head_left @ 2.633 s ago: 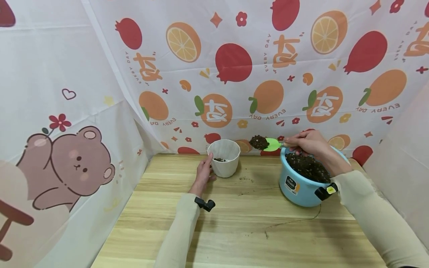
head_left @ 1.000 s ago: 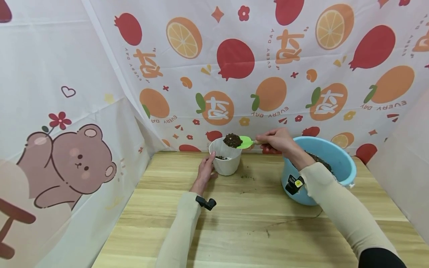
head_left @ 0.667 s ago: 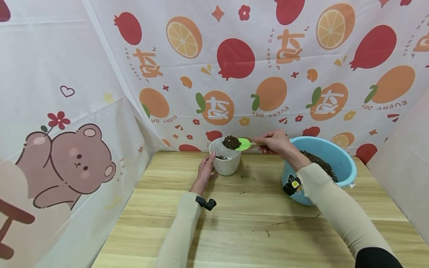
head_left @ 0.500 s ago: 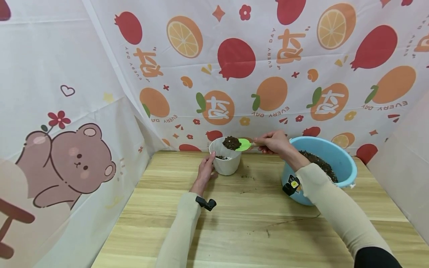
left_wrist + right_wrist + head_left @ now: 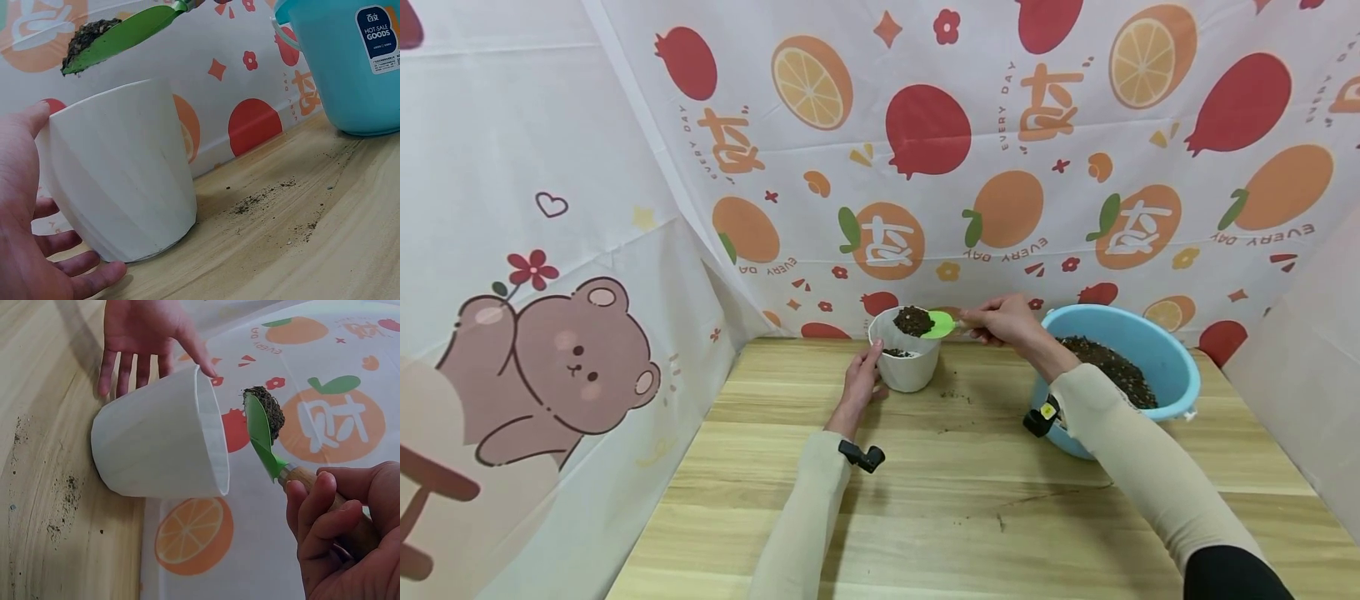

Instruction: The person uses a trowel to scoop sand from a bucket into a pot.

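Note:
A white flower pot stands upright near the back edge, with a little dark soil and some pale bits inside. My left hand rests against its left side; in the left wrist view the thumb is at the rim and the fingers reach along the base. Curled round the wooden handle, my right hand holds a small green trowel. Its blade carries a heap of dark soil and sits over the pot's mouth, just above the rim in the left wrist view.
A light blue bucket with dark soil stands to the right, under the right forearm. Soil crumbs are scattered on the wooden table between pot and bucket. A fruit-printed curtain hangs close behind.
The right hand has carried the loaded trowel left from above the bucket to over the pot, then slightly further left and lower. The left hand has stayed at the pot.

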The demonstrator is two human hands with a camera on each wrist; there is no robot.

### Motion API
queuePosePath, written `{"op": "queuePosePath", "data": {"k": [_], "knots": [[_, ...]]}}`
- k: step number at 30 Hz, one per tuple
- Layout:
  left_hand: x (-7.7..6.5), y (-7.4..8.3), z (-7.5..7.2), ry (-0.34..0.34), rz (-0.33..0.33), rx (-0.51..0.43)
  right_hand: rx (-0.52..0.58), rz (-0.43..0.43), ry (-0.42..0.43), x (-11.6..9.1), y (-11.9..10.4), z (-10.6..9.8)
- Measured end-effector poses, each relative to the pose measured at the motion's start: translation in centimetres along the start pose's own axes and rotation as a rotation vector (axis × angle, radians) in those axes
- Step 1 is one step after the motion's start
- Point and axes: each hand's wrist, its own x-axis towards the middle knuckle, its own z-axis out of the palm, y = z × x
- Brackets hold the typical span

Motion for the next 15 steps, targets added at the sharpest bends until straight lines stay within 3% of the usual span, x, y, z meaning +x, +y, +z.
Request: {"op": "queuePosePath", "data": {"k": [9, 15], "knots": [[-0.1, 0.1, 0.1, 0.011, 0.014, -0.006, -0.048, 0.007, -0.006, 0.3, -0.1, 0.8], [-0.1, 0.0, 0.1, 0.006, 0.011, 0.002, -0.019, 0.028, -0.014, 0.8, -0.1, 1.5]]}}
